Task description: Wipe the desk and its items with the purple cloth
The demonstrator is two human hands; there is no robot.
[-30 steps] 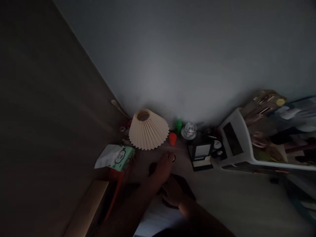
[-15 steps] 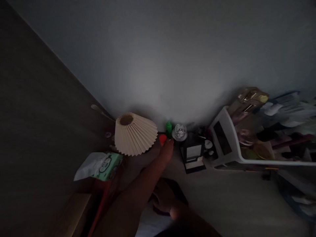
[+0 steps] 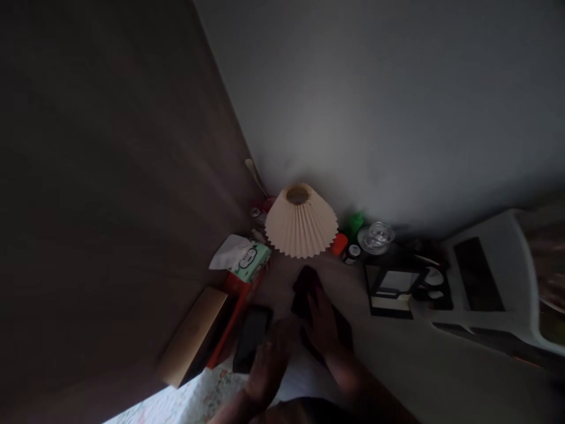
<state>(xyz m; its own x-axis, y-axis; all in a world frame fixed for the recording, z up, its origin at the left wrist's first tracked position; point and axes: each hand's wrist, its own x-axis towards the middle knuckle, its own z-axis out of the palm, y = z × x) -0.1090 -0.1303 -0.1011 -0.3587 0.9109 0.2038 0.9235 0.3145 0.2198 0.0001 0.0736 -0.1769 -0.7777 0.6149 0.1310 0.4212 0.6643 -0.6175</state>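
1. Scene: a dim bedside surface set in a corner, seen from above. Lighting is poor and fine detail is limited.
2. Left hand: low in the frame, fingers loosely curled, resting beside the lower end of a flat dark phone. Whether the fingers actually grip the phone cannot be told; they appear to touch its edge.
3. Right hand: extended forward, fingers close together and laid over a dark cloth-like item. The grip itself is hidden in shadow, so I cannot tell whether the item is held or only pressed.
4. Location of the handled items: the phone lies on the surface just right of a red box edge; the dark item lies in front of the pleated lampshade, near but apart from it.
5. Surroundings: a green tissue pack sits left of the lampshade; an orange cap, a green bottle and a glass dish stand to its right; a black-framed box lies further right.
6. Judgement on handling: the small items behind stand crowded together, so the right hand should work low and short of the lampshade. The phone lies near the surface edge; a firm full-finger hold would be prudent before any lift.
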